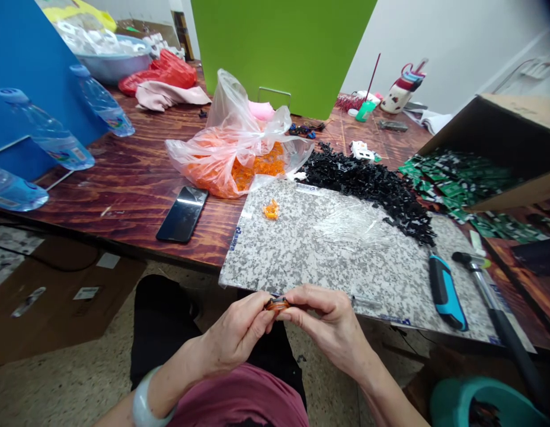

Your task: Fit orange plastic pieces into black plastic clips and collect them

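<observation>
Two hands held one small orange plastic piece [276, 304] just past the near edge of a speckled gray board [328, 279]. The left hand [237, 332] and the right hand [323, 326] were both closed on the piece, and their fingers pinched it tight from each side, so neither hand was open. One pale bangle [144, 400] sat on the left wrist. On the board lay one little clump of orange pieces [270, 209], one big heap of black plastic bits [368, 190], one tool with a blue and black handle [446, 293], and one hammer [501, 314] with a black grip. Past the board stood a brown wooden table [124, 213]. On it were one clear bag of orange pieces [230, 160], one black phone [182, 214], three clear water bottles [48, 130], one pink cloth [172, 95], and one red bag [159, 74]. One gray bowl [112, 65] held white things. To the right, one tipped cardboard box [479, 130] stood by many green circuit boards [453, 184], too many to count. Low on the right was one teal bucket [479, 403].
</observation>
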A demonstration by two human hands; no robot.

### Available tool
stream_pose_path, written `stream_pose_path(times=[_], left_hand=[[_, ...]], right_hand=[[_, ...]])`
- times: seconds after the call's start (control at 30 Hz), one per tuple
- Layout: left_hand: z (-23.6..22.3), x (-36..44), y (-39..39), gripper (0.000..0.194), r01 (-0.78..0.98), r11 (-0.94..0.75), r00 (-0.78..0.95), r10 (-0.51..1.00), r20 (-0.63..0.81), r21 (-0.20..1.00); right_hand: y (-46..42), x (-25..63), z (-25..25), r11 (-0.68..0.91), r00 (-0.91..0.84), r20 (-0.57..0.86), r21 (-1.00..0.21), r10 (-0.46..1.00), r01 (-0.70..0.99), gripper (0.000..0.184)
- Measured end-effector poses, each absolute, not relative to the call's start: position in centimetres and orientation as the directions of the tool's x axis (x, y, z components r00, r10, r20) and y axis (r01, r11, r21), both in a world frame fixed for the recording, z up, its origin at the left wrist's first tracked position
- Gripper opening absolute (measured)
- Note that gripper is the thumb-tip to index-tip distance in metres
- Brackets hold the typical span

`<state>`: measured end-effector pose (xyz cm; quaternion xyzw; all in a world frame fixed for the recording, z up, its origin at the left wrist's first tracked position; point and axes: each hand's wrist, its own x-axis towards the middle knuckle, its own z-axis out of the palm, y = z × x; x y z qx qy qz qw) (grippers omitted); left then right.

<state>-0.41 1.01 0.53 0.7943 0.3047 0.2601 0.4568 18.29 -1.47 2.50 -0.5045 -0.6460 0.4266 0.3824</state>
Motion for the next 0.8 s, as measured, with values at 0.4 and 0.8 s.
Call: stream_pose_path(times=[0.4,0.8], left_hand=[[0.48,-0.18,1.27,0.023,0.23,-0.329,0.695,0.715,0.082,0.916],[0.38,0.07,1.2,0.018,0.268,-0.392,0.734,0.675,0.077,0.88]], right_hand=[[-1.57,18.72,1.92,0.098,-0.191,0.039,-0.945,0.981,0.311,0.013],[-1.41,18.7,2.57,0.182,-0.243,0.105,-0.929,0.964,0.322,0.013]])
